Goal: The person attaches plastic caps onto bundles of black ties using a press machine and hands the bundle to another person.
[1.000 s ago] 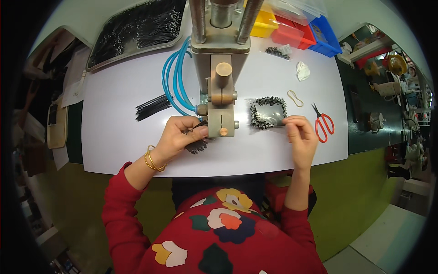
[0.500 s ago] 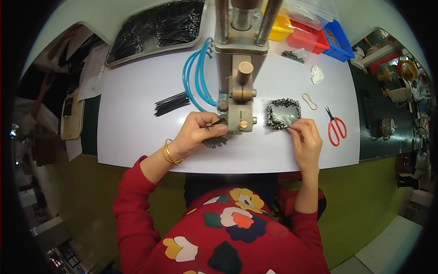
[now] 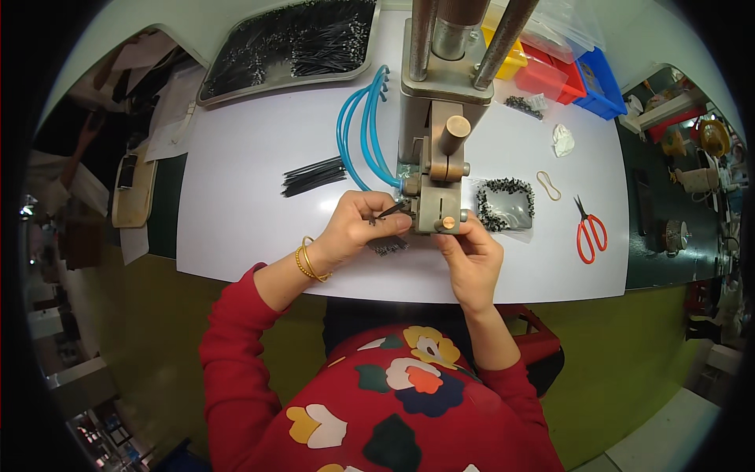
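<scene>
Left hand (image 3: 358, 228) — fingers pinching a thin black tie (image 3: 391, 211) against the left side of the grey metal press (image 3: 434, 185). Right hand (image 3: 470, 256) — fingers pressed on the press's lower front, beside its round copper-coloured knob (image 3: 448, 223). Smooth white bench (image 3: 252, 204).

Red long-sleeve top (image 3: 409, 409) w/ big multicolour flower print; gold bangles (image 3: 309, 263) on left wrist.

White table (image 3: 252, 157) carries press machine (image 3: 436, 157), black-parts tray (image 3: 291, 47), red scissors (image 3: 590, 232), coloured bins (image 3: 566, 67).
</scene>
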Motion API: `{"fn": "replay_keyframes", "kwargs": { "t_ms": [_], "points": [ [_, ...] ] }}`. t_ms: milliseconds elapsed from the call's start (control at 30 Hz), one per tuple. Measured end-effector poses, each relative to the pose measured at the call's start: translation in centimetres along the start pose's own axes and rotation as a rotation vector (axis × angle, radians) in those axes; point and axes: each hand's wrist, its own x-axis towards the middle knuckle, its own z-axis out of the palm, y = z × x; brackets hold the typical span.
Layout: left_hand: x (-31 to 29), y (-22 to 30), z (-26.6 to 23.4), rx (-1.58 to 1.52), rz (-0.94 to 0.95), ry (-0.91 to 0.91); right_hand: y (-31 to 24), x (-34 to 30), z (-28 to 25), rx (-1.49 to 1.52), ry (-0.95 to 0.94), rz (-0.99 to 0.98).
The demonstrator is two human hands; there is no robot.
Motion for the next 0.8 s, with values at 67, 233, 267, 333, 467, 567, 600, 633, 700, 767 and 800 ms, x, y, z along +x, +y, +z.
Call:
{"fn": "replay_keyframes", "kwargs": {
  "t_ms": [67, 233, 267, 333, 467, 567, 600, 633, 700, 767, 800],
  "points": [
    [0.04, 0.03, 0.09, -0.014, 0.009, -0.003, 0.03, 0.08, 0.24, -0.04, 0.002, -0.027],
    [0.2, -0.03, 0.14, 0.016, 0.0, -0.019, 0.25, 0.04, -0.08, -0.125, -0.025, -0.043],
    [0.24, -0.06, 0.16, 0.021, 0.007, -0.018, 0.15, 0.09, -0.03, -0.139, -0.018, -0.043],
    [0.28, -0.08, 0.17, 0.031, 0.022, -0.017, 0.03, 0.16, 0.05, -0.167, -0.004, -0.044],
    [0.2, 0.07, 0.25, 0.032, 0.008, -0.012, 0.15, 0.21, 0.09, -0.169, -0.004, -0.065],
    [0.17, 0.17, 0.38, 0.04, 0.023, -0.012, 0.08, 0.24, 0.02, -0.176, 0.002, -0.068],
    [0.15, 0.11, 0.41, 0.041, 0.028, -0.009, 0.1, 0.22, -0.01, -0.179, 0.003, -0.065],
    [0.13, 0.04, 0.39, 0.041, 0.026, -0.009, 0.09, 0.19, 0.01, -0.179, 0.003, -0.063],
    [0.12, -0.08, 0.26, 0.065, 0.03, -0.007, -0.03, 0.16, 0.09, -0.175, 0.029, -0.033],
    [0.12, -0.2, 0.2, 0.078, 0.032, -0.008, 0.02, 0.06, 0.04, -0.172, 0.044, -0.018],
    [0.13, -0.28, 0.17, 0.077, 0.035, -0.008, 0.2, -0.01, -0.04, -0.114, 0.054, -0.009]
  ]
}}
